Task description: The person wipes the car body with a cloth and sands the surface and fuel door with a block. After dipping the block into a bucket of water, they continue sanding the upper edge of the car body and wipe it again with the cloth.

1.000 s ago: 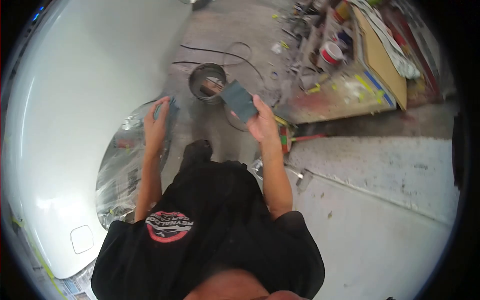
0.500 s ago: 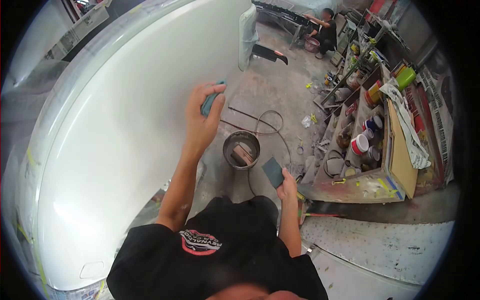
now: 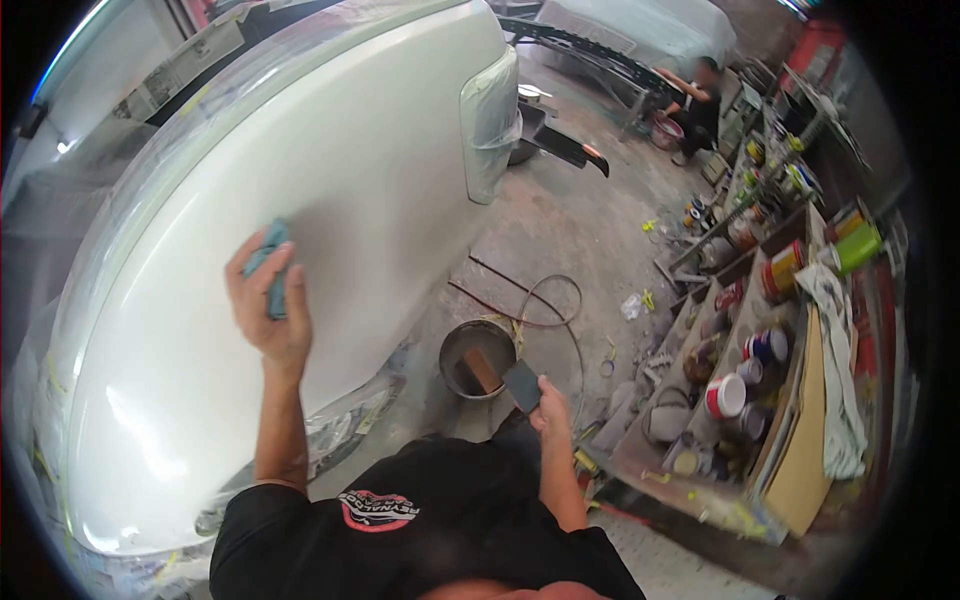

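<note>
My left hand [image 3: 270, 310] is closed round a crumpled teal cloth [image 3: 277, 236], its fingers overlapping the large white car panel [image 3: 380, 130] on my left. Part of the cloth shows between thumb and fingers. Low in front of me, my right hand [image 3: 551, 410] pinches a dark grey rectangular sheet, like sandpaper [image 3: 521, 386], by its edge. That sheet overlaps the rim of a round bucket [image 3: 446, 350] on the floor. Inside the bucket lies a brown block [image 3: 482, 369].
Clear plastic film [image 3: 490, 120] covers the panel's far end, near a dark protruding part [image 3: 565, 150]. A thin hose [image 3: 580, 310] loops over the floor. At right stands a wooden shelf [image 3: 640, 450] of paint cans [image 3: 726, 395]. Another person [image 3: 700, 105] crouches at the back.
My left hand has moved left and down across the white panel with the teal cloth. The right hand with the grey sheet has shifted slightly left and down. The view has turned.
</note>
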Tool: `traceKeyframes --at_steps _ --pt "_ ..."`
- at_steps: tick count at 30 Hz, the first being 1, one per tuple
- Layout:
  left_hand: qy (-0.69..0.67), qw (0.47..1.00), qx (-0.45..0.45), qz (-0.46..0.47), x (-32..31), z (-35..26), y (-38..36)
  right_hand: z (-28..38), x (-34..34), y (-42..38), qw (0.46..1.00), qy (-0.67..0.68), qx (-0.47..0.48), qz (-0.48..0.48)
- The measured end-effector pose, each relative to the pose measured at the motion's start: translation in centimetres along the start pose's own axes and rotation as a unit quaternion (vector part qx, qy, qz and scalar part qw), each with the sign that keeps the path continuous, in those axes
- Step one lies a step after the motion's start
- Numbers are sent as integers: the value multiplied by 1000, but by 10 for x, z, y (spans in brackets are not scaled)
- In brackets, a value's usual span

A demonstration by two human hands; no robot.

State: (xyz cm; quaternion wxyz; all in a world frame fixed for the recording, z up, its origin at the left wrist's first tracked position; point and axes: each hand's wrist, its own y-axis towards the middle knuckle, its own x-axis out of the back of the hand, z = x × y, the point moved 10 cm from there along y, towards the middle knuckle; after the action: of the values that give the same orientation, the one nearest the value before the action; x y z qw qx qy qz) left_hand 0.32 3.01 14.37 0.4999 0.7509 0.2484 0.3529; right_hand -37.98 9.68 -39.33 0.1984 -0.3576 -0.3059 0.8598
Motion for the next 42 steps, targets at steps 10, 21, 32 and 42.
traceKeyframes --at_steps 10,21,32,42 --pt "495 863 -80 57 -103 30 -31 42 35 145 985 -127 -116 12" --pt "450 831 -275 173 -160 51 -112 -111 70 247 922 -374 -102 -14" --pt "425 796 -334 273 -122 99 -212 -196 118 434 867 -475 -19 -150" --pt "434 753 -353 346 -156 133 -246 -359 210 552 707 -701 -19 -92"
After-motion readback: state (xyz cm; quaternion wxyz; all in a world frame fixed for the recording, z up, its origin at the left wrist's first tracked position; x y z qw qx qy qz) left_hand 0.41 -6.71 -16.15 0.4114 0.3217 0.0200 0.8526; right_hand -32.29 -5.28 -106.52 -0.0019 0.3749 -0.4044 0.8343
